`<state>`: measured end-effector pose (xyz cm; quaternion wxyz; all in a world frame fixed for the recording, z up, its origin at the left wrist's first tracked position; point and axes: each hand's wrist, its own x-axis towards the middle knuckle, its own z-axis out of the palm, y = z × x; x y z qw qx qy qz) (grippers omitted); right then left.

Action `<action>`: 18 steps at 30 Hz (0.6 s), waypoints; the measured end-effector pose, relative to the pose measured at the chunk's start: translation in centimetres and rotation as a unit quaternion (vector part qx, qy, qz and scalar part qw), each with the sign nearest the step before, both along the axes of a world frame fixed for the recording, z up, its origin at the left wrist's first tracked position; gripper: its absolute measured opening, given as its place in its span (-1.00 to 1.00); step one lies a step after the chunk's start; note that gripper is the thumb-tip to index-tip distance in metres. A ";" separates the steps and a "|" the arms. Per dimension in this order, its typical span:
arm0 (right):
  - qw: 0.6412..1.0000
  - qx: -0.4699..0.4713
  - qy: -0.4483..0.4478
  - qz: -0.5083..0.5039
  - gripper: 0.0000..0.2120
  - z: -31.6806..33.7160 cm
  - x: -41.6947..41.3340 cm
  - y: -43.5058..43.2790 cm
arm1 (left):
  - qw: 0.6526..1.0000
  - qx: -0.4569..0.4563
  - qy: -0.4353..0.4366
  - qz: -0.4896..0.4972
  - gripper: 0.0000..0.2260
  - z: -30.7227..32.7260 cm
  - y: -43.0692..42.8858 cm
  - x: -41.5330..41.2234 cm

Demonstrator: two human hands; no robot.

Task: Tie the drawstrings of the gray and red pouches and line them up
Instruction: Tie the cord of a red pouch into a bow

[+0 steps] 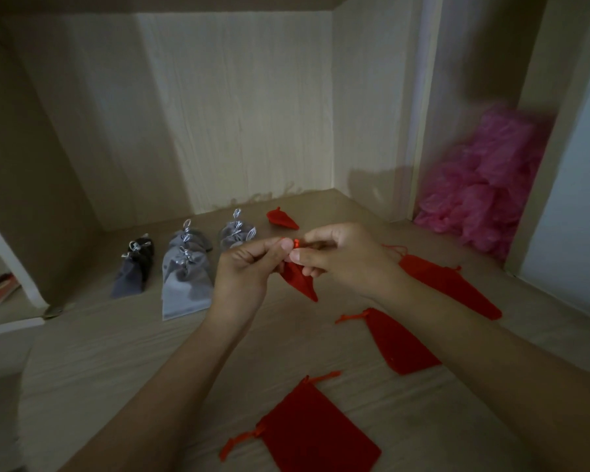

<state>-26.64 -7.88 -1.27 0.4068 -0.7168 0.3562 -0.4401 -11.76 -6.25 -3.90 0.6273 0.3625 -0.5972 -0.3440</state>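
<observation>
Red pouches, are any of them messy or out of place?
Yes. Three flat red pouches lie scattered at odd angles, outside the row. One cinched red pouch lies on its side beside the gray pouches. The left hand and right hand pinch the drawstring of a fifth pouch.

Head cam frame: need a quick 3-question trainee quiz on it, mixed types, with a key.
1. True or false: the left hand and the right hand both pinch the top of the held red pouch.
2. How many flat red pouches lie on the wooden surface? A two, B three, C five.
3. Fill in: the gray pouches stand to the ___ of the tied red pouch at the back.
Key: 1 true; 2 B; 3 left.
</observation>
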 end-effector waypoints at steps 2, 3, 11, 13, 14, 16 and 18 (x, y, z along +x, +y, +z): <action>1.000 -0.008 0.018 -0.014 -0.94 0.0 0.0 0.2 | 0.999 -0.016 -0.007 0.036 -0.81 -0.2 0.0 -0.2; 1.000 -0.011 0.021 -0.020 -0.90 -0.1 0.1 0.3 | 0.998 -0.025 -0.014 0.053 -0.80 -0.3 0.1 -0.3; 0.985 -0.104 0.118 -0.069 -0.80 0.1 0.3 0.7 | 0.998 -0.017 0.004 0.060 -0.71 -0.3 0.4 -0.8; 0.978 -0.137 0.135 -0.077 -0.81 0.2 0.5 0.8 | 0.999 0.004 0.045 0.025 -0.72 0.0 0.5 -1.0; 0.978 -0.137 0.138 -0.076 -0.82 0.2 0.5 0.8 | 0.998 0.020 0.067 0.001 -0.75 0.1 0.5 -1.1; 0.984 -0.110 0.132 -0.057 -0.83 0.4 0.4 0.8 | 0.993 0.044 0.086 -0.062 -0.77 0.4 0.5 -0.9; 0.993 -0.055 0.104 -0.010 -0.86 0.7 0.2 0.6 | 0.987 0.057 0.071 -0.131 -0.73 0.8 0.4 0.0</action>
